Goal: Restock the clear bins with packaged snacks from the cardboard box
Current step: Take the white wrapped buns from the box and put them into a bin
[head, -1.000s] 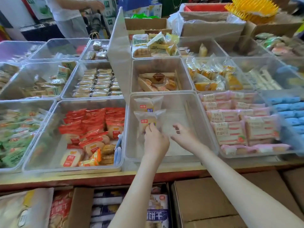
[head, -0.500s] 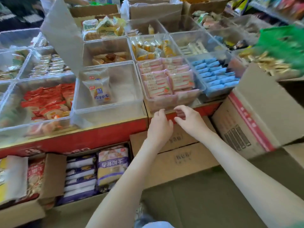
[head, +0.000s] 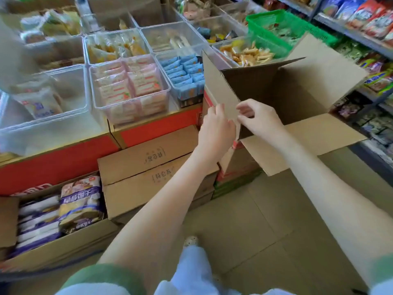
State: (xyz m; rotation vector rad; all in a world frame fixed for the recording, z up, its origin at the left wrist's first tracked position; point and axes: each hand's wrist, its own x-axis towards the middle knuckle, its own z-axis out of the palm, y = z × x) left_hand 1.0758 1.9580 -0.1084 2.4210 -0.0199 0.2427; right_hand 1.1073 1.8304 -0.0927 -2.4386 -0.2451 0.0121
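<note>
The cardboard box (head: 297,90) is recorded as plain brown outside and darker brown inside, with a red band on its side. The banded packets (head: 127,86) are noted pink and white, and the small packets (head: 182,71) pale blue. The basket (head: 287,24) is logged bright green and meshed, the counter front (head: 53,165) red, the floor packs (head: 80,201) purple and white, and the sleeve (head: 102,277) green.

**Box mouth open from above, walled off on the bin side**
The cardboard box (head: 276,90) gapes upward, its dark inside unblocked. Its left flap (head: 219,81) stands upright between that opening and the bins, with the left hand (head: 217,126) and right hand (head: 259,118) at its near edge. On the worktop (head: 63,165), the near clear bin (head: 70,86) has bare floor beside one packet (head: 40,103). The pink-packet bin (head: 129,81) is packed full.
</note>
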